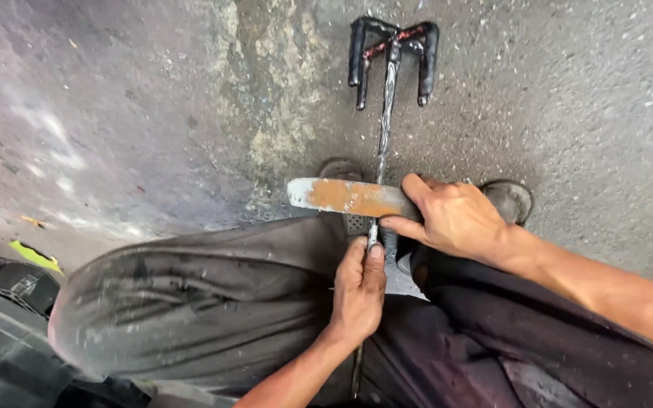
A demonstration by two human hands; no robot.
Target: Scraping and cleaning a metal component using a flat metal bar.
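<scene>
Head view looks straight down on us, seated or crouched over rough concrete ground (153, 113), knees apart in dark grey trousers (213, 302).

Starting from the left, the rusty flat blade (345, 197) lies crosswise between our knees, its long axis running left to right; its pale rounded tip points left and its other end vanishes under our right hand. At the middle, our left hand (358, 291) is closed around a slender metal rod (384, 128), thumb laid along it. The rod's long axis runs away from us, from our lap, under or against the blade, up to a black forked metal piece (393, 57) with several prongs resting on the ground. So blade and rod cross nearly at right angles. Further right, our right hand (455, 219) wraps the blade's near end, fingers curled over the top and thumb below. Two shoe toes (509, 198) peek out beside it.

We judge the step to be working the blade against the rod where they meet; the next stroke calls for a firm left grip and steady right-hand pressure.
</scene>
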